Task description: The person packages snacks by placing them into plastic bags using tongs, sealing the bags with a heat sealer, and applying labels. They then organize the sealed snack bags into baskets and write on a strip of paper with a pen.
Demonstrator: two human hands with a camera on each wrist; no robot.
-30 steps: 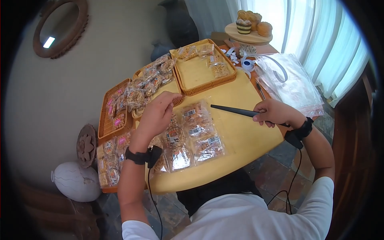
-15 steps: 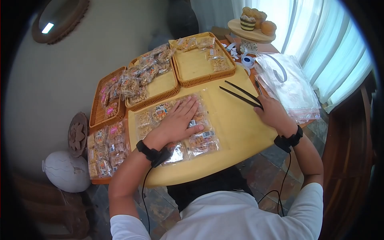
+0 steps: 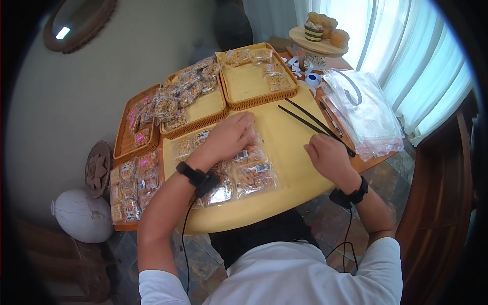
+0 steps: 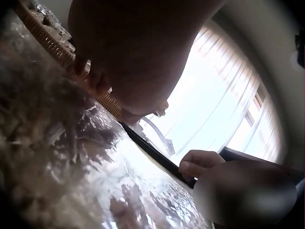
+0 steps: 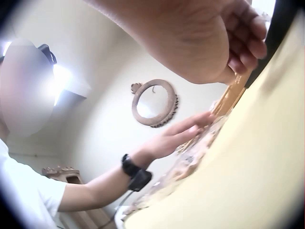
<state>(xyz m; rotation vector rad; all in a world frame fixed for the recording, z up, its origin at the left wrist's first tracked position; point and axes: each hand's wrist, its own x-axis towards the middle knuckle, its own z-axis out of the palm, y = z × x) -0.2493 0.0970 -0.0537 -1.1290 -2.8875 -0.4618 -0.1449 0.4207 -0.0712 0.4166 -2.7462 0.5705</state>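
A large clear plastic bag [image 3: 256,175] of packaged snacks, several crunchy-looking packets with white labels, lies flat on the yellow tabletop. My left hand [image 3: 231,136] is over its upper part, fingers extended in the right wrist view and close to the plastic. Black tongs [image 3: 308,120] rest on the cloth to the right, their two arms spread and pointing away from me. Beside their near end is my right hand [image 3: 328,158], fingers loosely curled with nothing in them.
Wicker trays [image 3: 262,101] with snack packets stand along the back and left. Another filled bag [image 3: 131,189] lies at the left edge. On the right are pens [image 3: 331,118], a tape roll [image 3: 313,79], clear bags [image 3: 366,112] and a bread stand [image 3: 317,43].
My right hand has let go of the tongs, which now lie on the table, and has drawn back toward me. My left hand came down onto the bag, then shifted slightly away from me.
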